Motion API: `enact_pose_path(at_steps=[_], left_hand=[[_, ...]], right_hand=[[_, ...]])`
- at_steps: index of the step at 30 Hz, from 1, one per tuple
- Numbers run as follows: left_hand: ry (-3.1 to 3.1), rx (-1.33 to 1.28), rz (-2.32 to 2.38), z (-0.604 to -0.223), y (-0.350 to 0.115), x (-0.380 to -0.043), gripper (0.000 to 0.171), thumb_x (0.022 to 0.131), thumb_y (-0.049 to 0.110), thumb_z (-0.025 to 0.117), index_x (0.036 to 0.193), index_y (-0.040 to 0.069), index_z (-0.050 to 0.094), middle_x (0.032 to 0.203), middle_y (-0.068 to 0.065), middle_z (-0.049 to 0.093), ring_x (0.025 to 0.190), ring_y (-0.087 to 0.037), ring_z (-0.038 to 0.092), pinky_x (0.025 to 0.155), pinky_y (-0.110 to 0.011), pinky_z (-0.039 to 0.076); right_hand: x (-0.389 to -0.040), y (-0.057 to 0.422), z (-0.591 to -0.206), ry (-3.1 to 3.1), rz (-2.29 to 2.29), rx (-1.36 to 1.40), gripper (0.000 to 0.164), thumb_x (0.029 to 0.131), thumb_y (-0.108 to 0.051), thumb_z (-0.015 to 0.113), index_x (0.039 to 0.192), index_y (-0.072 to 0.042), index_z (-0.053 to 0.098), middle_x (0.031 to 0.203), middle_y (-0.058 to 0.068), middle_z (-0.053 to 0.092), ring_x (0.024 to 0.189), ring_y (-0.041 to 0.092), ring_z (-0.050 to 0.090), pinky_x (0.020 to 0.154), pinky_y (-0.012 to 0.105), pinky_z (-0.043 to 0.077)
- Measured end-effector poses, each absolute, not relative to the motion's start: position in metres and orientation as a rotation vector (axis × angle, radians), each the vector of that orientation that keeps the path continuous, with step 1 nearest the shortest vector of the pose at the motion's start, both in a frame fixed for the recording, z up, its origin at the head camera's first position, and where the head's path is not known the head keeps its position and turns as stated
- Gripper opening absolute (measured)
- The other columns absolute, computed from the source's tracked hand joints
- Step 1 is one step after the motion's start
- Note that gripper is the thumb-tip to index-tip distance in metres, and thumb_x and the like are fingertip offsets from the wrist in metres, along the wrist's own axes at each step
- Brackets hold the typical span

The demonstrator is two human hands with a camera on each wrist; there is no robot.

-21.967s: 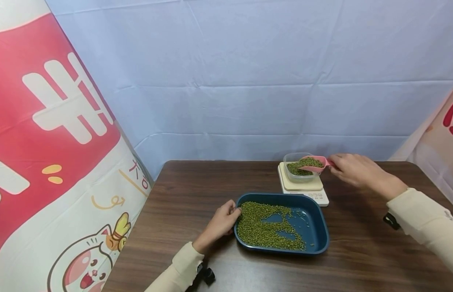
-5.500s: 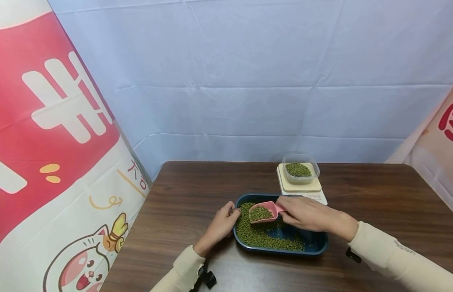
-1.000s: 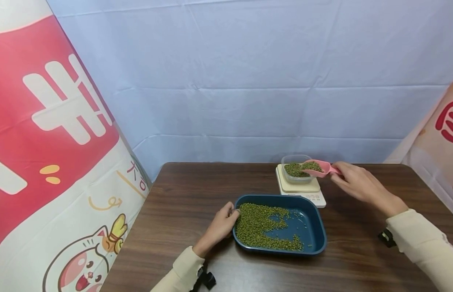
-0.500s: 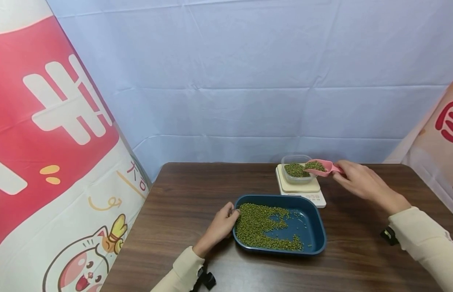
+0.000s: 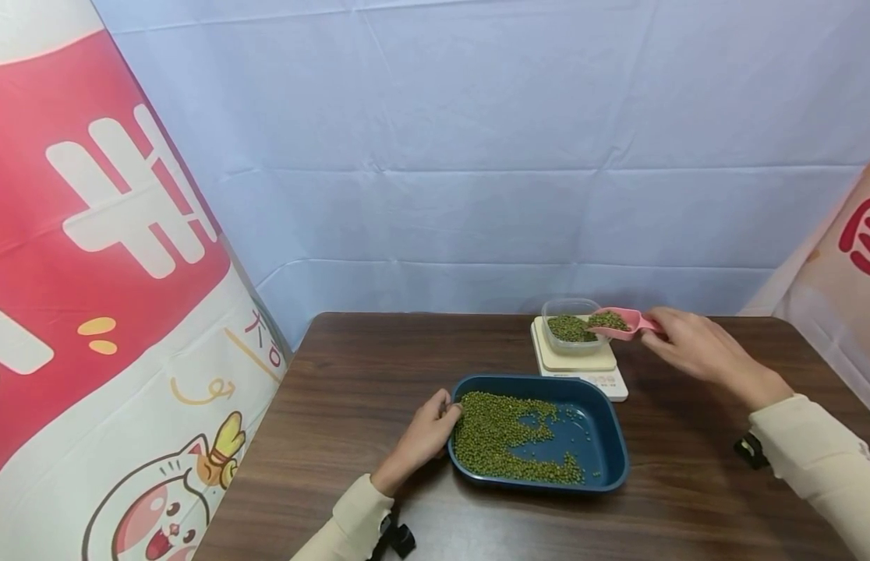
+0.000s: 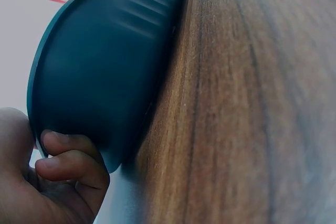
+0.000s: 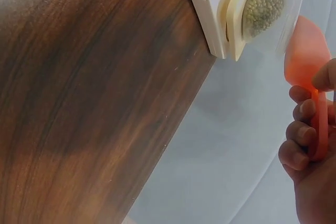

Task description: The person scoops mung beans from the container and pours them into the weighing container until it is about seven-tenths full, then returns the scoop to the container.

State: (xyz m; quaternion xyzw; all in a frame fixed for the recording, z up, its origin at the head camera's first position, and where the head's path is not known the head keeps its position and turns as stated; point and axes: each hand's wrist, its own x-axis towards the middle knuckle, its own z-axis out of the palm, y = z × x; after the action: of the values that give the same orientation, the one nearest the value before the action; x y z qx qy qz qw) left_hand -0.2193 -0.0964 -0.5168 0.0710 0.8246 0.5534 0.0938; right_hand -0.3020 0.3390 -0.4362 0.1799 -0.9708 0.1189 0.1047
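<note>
My left hand point(image 5: 424, 428) pinches the left rim of a dark blue tray point(image 5: 610, 436); in the left wrist view its curled fingers point(image 6: 73, 163) lie against the tray's outer wall. Green mung beans point(image 5: 491, 436) cover the tray's left part. My right hand point(image 5: 698, 347) grips the handle of a pink scoop point(image 5: 627, 323), which holds mung beans. The scoop's lip overlaps the right rim of a clear plastic container point(image 5: 571, 345) partly filled with mung beans. That container stands on a white kitchen scale point(image 5: 610, 382) with a cream platform.
The brown wooden table point(image 5: 365, 374) ends at a pale blue cloth backdrop point(image 5: 435, 195). A printed red and white banner point(image 5: 126, 312) hangs at the left. The tray stands just in front of the scale. Small cameras are strapped at both wrists.
Compared with several seconds ago, the right hand has carried the loaded scoop from the tray to the container. Over the last second the scoop has drawn slightly right. The left hand has stayed put.
</note>
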Motion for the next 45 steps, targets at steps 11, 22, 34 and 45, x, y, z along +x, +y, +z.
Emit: enact_pose_path(at_steps=[11,22,34,45], left_hand=[[2.461,0.191,1.639,-0.516,-0.095,-0.218,0.025,0.101,0.031,0.047,0.087,0.012,0.041,0.057,0.004,0.035,0.037,-0.009,0.032,0.032,-0.021,0.029],[2.450,0.195,1.644,-0.516,-0.096,-0.218,0.025,0.102,0.032,0.047,0.087,0.012,0.041,0.057,0.004,0.034,0.037,-0.009,0.031,0.033,-0.021,0.029],[2.428,0.207,1.661,-0.515,-0.097,-0.217,0.026,0.102,0.033,0.046,0.088,0.011,0.041,0.057,0.004,0.033,0.037,-0.010,0.030,0.033,-0.021,0.028],[2.416,0.207,1.661,-0.511,-0.100,-0.214,0.027,0.103,0.033,0.045,0.088,0.010,0.040,0.056,0.004,0.031,0.038,-0.010,0.029,0.034,-0.022,0.028]], right_hand=[[-0.301,0.337,-0.430,-2.891,0.346,0.525,0.025,0.092,-0.029,0.061,0.100,-0.005,0.058,0.072,0.003,0.047,0.063,0.019,0.044,0.051,0.033,0.035],[-0.302,0.338,-0.423,-2.902,0.325,0.536,0.021,0.093,-0.029,0.060,0.094,-0.008,0.056,0.071,0.003,0.045,0.062,0.018,0.043,0.050,0.032,0.034],[-0.307,0.336,-0.412,-2.884,0.274,0.581,0.018,0.093,-0.028,0.060,0.084,-0.015,0.052,0.068,0.002,0.043,0.059,0.017,0.042,0.050,0.032,0.032],[-0.308,0.330,-0.397,-2.863,0.196,0.630,0.016,0.092,-0.027,0.058,0.087,-0.013,0.054,0.067,0.001,0.041,0.056,0.015,0.038,0.047,0.030,0.029]])
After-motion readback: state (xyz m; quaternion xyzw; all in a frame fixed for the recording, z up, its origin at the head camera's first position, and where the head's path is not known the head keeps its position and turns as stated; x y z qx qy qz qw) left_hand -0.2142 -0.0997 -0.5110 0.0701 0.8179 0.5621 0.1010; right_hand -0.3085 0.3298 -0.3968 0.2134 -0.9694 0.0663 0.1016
